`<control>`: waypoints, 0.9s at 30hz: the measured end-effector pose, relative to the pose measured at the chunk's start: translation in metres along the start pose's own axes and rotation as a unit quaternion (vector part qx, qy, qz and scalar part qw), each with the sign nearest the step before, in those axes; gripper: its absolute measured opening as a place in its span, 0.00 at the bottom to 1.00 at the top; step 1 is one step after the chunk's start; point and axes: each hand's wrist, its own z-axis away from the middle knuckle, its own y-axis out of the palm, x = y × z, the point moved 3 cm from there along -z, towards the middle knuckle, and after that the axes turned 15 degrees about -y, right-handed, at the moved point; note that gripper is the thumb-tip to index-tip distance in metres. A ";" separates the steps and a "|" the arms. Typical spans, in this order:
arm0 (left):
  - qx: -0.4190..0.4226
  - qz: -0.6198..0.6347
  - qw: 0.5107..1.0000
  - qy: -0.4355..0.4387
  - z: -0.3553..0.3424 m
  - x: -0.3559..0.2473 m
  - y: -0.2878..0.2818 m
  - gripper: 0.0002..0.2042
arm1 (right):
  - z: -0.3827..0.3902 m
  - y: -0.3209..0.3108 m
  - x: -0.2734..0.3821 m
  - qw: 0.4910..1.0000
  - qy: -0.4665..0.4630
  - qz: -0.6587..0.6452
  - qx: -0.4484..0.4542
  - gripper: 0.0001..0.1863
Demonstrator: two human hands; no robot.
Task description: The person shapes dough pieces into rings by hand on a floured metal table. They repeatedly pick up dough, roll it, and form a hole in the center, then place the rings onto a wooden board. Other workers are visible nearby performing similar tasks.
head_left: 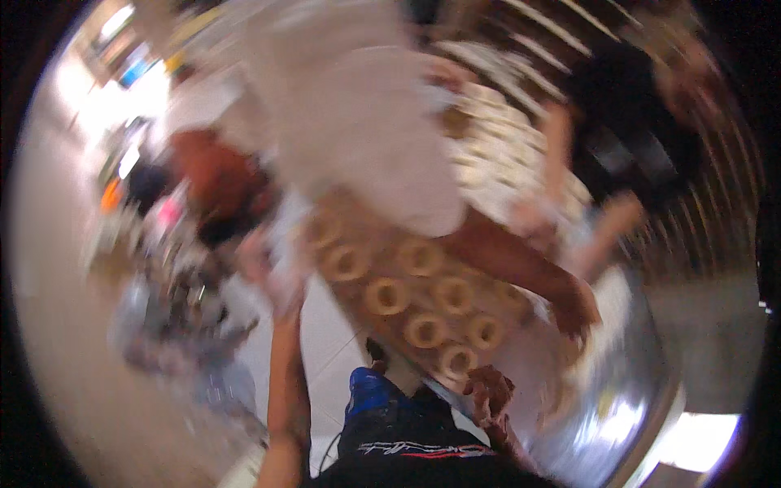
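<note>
In a motion-blurred view, my left hand [272, 268] is raised left of a wooden board [362, 321], with something pale and translucent at it; its fingers are smeared, so I cannot tell their state. My right hand [488, 394] is closed at the board's near right end, just below a dough ring [460, 360]; what it holds, if anything, is unclear. Several more dough rings [386, 294] lie on the board. A co-worker's bare arm [512, 260] reaches across the board from the top, the hand [573, 317] beyond its right edge.
A second co-worker in black [618, 122] stands at the upper right by a slatted rack [708, 179], arms over a tray of pale dough pieces [496, 138]. A curved metal surface [618, 407] is at the lower right. Blurred clutter [187, 342] fills the left, beside pale tiles [329, 358].
</note>
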 end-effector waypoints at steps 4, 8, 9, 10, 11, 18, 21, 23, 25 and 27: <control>0.185 0.264 0.940 0.115 0.158 -0.093 -0.018 0.14 | 0.075 -0.073 0.045 0.948 0.046 0.293 -0.118 0.06; 0.554 0.376 0.683 0.292 0.329 -0.221 -0.044 0.15 | 0.157 -0.129 0.067 0.892 0.142 0.305 -0.300 0.07; 0.625 0.381 0.607 0.310 0.361 -0.247 -0.046 0.14 | 0.177 -0.140 0.074 0.872 0.115 0.347 -0.324 0.07; 0.719 0.336 0.530 0.299 0.394 -0.270 -0.038 0.12 | 0.196 -0.154 0.079 0.850 0.095 0.386 -0.347 0.07; 0.708 0.361 0.530 0.295 0.417 -0.289 -0.035 0.11 | 0.217 -0.164 0.084 0.839 0.122 0.370 -0.379 0.06; 0.494 0.027 0.789 0.364 0.478 -0.305 0.083 0.10 | 0.321 -0.221 0.091 0.824 0.171 0.323 -0.433 0.02; 0.319 -0.021 0.828 0.460 0.489 -0.301 0.102 0.12 | 0.328 -0.245 0.093 0.849 0.125 0.325 -0.398 0.03; 0.434 -0.034 0.810 0.393 0.493 -0.302 0.105 0.12 | 0.316 -0.262 0.092 0.858 0.133 0.303 -0.394 0.02; 0.576 -0.011 0.773 0.265 0.492 -0.310 0.095 0.12 | 0.292 -0.273 0.085 0.857 0.156 0.246 -0.425 0.03; 0.717 0.051 0.692 0.070 0.486 -0.317 0.071 0.13 | 0.263 -0.283 0.061 0.869 0.251 0.124 -0.408 0.08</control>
